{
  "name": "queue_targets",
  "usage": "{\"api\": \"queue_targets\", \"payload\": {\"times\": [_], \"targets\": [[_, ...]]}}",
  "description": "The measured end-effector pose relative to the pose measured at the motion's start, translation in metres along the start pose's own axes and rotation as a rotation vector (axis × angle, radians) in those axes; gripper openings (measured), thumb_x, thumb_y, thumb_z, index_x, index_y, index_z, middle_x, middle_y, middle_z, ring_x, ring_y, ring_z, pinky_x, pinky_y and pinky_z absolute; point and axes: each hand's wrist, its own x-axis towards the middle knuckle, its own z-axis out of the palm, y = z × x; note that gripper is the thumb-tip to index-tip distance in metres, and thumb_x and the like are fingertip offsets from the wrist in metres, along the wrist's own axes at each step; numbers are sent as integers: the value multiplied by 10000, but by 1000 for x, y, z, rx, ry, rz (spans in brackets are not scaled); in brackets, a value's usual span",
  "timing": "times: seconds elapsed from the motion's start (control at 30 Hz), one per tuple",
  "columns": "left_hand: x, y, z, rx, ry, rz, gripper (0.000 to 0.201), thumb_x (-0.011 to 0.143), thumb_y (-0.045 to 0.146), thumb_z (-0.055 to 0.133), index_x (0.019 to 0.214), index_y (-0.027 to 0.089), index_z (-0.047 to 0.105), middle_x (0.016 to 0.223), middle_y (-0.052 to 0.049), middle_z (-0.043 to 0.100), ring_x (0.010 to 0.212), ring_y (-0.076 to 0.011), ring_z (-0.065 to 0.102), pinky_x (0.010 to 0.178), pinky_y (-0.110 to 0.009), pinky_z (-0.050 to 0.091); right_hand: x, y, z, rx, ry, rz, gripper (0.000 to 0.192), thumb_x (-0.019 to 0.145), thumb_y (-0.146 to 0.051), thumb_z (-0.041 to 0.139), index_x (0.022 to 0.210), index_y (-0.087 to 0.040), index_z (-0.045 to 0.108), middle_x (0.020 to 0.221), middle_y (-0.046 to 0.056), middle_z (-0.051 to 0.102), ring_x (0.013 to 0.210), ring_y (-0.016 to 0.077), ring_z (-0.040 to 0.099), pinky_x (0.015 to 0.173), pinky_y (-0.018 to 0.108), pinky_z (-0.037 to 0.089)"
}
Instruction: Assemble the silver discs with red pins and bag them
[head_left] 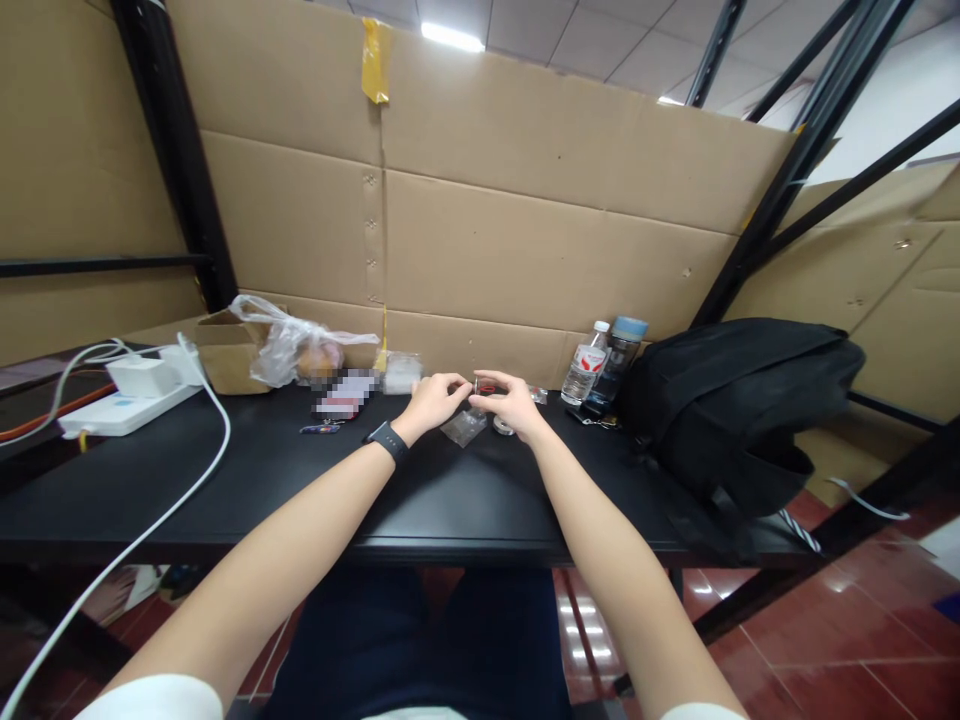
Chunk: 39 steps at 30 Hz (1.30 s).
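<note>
Left hand and right hand: each grip pinched on one small red-marked item, near desk rear edge.

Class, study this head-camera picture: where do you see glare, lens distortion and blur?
Head view: glare from the ceiling light and on the red floor tiles; wide-angle distortion bends the black shelf posts; a pixelated patch blurs something left of the left hand.

Desk clutter against a cardboard wall

A black backpack lies at right beside two bottles; at left sit a white power strip, a cardboard box and a plastic bag.
</note>
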Motion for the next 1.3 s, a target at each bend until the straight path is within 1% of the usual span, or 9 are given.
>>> {"api": "queue_targets", "payload": {"times": [0.1, 0.2, 0.3, 0.4, 0.53, 0.67, 0.93, 1.07, 1.3], "targets": [[-3, 0, -6, 208, -188, 7, 502, 935, 596, 463, 796, 227, 773, 849, -104, 784, 914, -315, 713, 945, -436, 434, 4, 1, -12, -116, 49, -13, 571, 657, -347, 870, 1182, -179, 719, 1051, 92, 745, 965, 213, 703, 894, 366, 574], [-7, 0, -7, 248, -334, 41, 426, 772, 644, 663, 685, 236, 752, 719, -74, 759, 834, -304, 710, 955, -426, 411, 8, 5, -29, -195, 118, 5, 573, 641, -335, 871, 1169, -173, 719, 1032, 92, 747, 946, 213, 708, 903, 373, 567], [-10, 1, -6, 204, -381, 103, 243, 645, 485, 809, 700, 254, 753, 712, -20, 753, 788, -261, 705, 935, -383, 410, 11, 11, -44, -238, 154, 17, 573, 651, -341, 858, 1180, -180, 708, 1053, 91, 744, 950, 216, 707, 887, 377, 570], [-11, 4, -5, 165, -413, 193, 95, 678, 301, 779, 763, 269, 754, 743, 16, 759, 791, -227, 713, 895, -338, 418, 11, 13, -53, -248, 153, 10, 587, 673, -359, 840, 1209, -173, 692, 1075, 98, 735, 920, 209, 706, 838, 360, 578], [-12, 7, -6, 146, -522, 304, 171, 710, 219, 741, 865, 283, 772, 821, 8, 782, 793, -207, 718, 790, -277, 460, 8, 7, -60, -304, 30, -29, 558, 663, -343, 849, 1173, -164, 713, 1035, 85, 738, 850, 175, 687, 832, 322, 557], [-17, 12, -7, 40, -689, 361, 294, 674, 303, 805, 968, 309, 789, 1032, -5, 788, 943, -229, 723, 870, -264, 487, 1, -7, -65, -496, -96, -23, 478, 635, -346, 866, 1062, -161, 756, 1039, 86, 732, 788, 159, 649, 767, 292, 533], [-29, 16, -9, 163, -768, 281, 498, 710, 370, 770, 1203, 422, 721, 1340, 22, 680, 1171, -266, 656, 1001, -313, 453, -12, -30, -67, -482, -642, 149, 521, 569, -447, 895, 989, -170, 758, 905, 40, 754, 748, 164, 655, 703, 255, 505], [-31, 9, -6, 279, -713, 262, 489, 716, 405, 774, 1200, 449, 714, 1319, 17, 692, 1217, -276, 623, 1030, -336, 429, -13, -28, -58, -599, -712, 214, 441, 549, -493, 893, 837, -184, 769, 805, 22, 754, 699, 163, 647, 670, 251, 477], [-30, 9, -17, 236, -792, 284, 437, 763, 362, 710, 1193, 437, 732, 1407, 9, 636, 1226, -299, 604, 1030, -364, 434, -12, -23, -49, -699, -741, 246, 413, 552, -548, 871, 718, -188, 756, 664, 4, 712, 609, 151, 613, 586, 247, 421]]}}
